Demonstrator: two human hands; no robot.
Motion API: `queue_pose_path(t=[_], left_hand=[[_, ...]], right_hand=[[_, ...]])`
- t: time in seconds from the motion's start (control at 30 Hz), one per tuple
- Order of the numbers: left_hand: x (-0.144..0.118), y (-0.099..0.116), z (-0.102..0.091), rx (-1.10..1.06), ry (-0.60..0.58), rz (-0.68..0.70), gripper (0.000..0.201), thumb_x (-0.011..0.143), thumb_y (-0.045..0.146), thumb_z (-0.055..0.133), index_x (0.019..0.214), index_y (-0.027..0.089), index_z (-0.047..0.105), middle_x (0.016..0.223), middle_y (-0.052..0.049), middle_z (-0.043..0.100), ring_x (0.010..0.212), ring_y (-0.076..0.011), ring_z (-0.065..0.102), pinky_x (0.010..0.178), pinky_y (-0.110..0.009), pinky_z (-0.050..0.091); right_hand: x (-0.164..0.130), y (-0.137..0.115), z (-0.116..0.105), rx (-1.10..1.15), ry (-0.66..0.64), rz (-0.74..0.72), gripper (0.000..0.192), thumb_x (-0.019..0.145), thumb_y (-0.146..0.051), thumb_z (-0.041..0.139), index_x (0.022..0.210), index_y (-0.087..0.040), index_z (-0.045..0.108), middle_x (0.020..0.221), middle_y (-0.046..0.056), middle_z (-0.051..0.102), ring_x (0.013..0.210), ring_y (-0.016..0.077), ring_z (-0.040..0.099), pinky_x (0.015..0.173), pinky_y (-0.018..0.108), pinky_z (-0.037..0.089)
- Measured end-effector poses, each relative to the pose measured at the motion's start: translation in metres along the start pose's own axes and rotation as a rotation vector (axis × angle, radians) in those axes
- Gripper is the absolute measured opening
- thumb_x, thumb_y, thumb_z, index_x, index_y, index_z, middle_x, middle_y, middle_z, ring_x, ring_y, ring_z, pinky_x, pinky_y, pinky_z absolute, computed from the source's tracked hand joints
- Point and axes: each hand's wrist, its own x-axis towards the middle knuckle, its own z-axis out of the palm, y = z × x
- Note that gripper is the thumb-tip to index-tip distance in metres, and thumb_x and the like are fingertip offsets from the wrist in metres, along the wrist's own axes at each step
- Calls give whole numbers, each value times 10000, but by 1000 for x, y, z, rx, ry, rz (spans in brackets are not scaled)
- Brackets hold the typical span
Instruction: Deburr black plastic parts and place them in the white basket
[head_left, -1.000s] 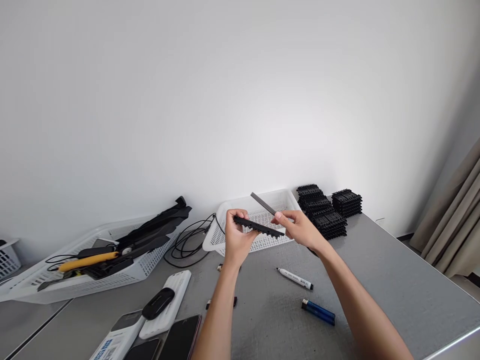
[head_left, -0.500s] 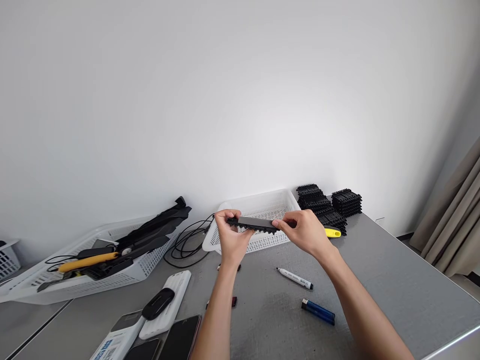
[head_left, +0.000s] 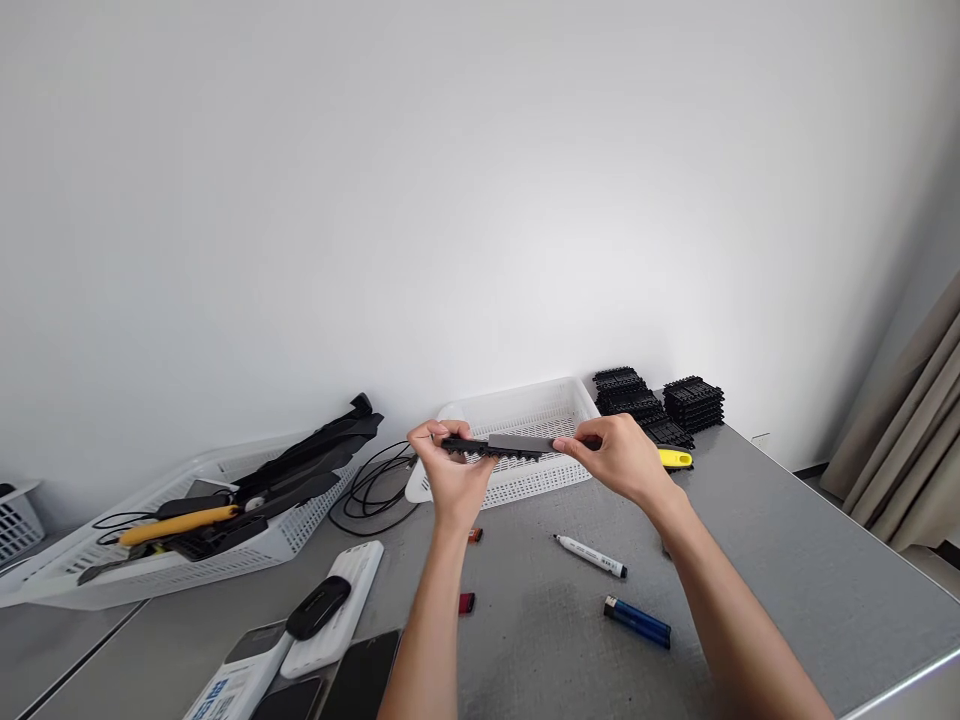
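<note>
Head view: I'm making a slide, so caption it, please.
Left hand grips a black strip; right hand holds a flat grey tool along it, above a table.

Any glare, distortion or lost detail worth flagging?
Head view: the wall glows brightest right of centre, the table glints along its right edge; head view: the tool basket looks stretched toward the left border; head view: the black toothed strip is dark, showing little detail.
</note>
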Motion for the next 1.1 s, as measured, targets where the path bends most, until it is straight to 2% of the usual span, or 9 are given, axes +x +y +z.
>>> queue_pose_path(t=[0.2, 0.4, 0.63, 0.77, 0.93, 1.1], left_hand=[[-5, 1, 6, -11, -23, 17, 612, 545, 53, 672, 932, 287, 260, 847, 36, 461, 781, -123, 496, 601, -209, 387], [-3, 0, 4, -43, 3, 40, 622, 536, 23, 656, 941, 287, 264, 841, 42, 456, 804, -123, 473, 681, -220, 420], [-6, 2, 7, 0, -19, 62, 628, 531, 12, 641, 948, 289, 262, 842, 40, 467, 811, -127, 478, 643, -210, 400], [-3, -1, 4, -28, 21, 41, 628, 514, 11, 634, 939, 288, 264, 829, 44, 470, 800, -130, 480, 651, -215, 409], [-4, -3, 6, 16, -9, 52, 611, 517, 13, 646, 942, 277, 295, 829, 38, 474, 802, -126, 492, 631, -206, 399], [-5, -4, 6, -1, -3, 55, 600, 521, 19, 646, 949, 272, 310, 820, 43, 473, 788, -119, 497, 644, -204, 401]], right_hand=[[0, -5, 7, 11, 1, -40, 570, 902, -628, 490, 538, -192, 530, 489, 7, 466, 491, 125, 346, 502, 274, 217], [0, 3, -5, 10, -32, -2, 580, 878, -655, 501, 526, -195, 531, 504, 11, 478, 484, 125, 355, 498, 276, 220], [1, 2, 1, 14, -13, -52, 564, 900, -635, 488, 566, -190, 581, 507, 11, 493, 490, 122, 355, 515, 276, 238], [2, 9, -5, 11, -41, -51, 584, 900, -646, 476, 554, -186, 575, 512, 8, 493, 490, 119, 359, 514, 272, 241], [2, 11, -6, 28, -33, -58, 555, 909, -622, 485, 594, -181, 604, 547, 14, 539, 510, 120, 384, 528, 265, 268], [3, 11, -1, 11, -43, -81, 551, 905, -613, 501, 562, -189, 576, 506, -4, 478, 498, 118, 347, 524, 277, 241]])
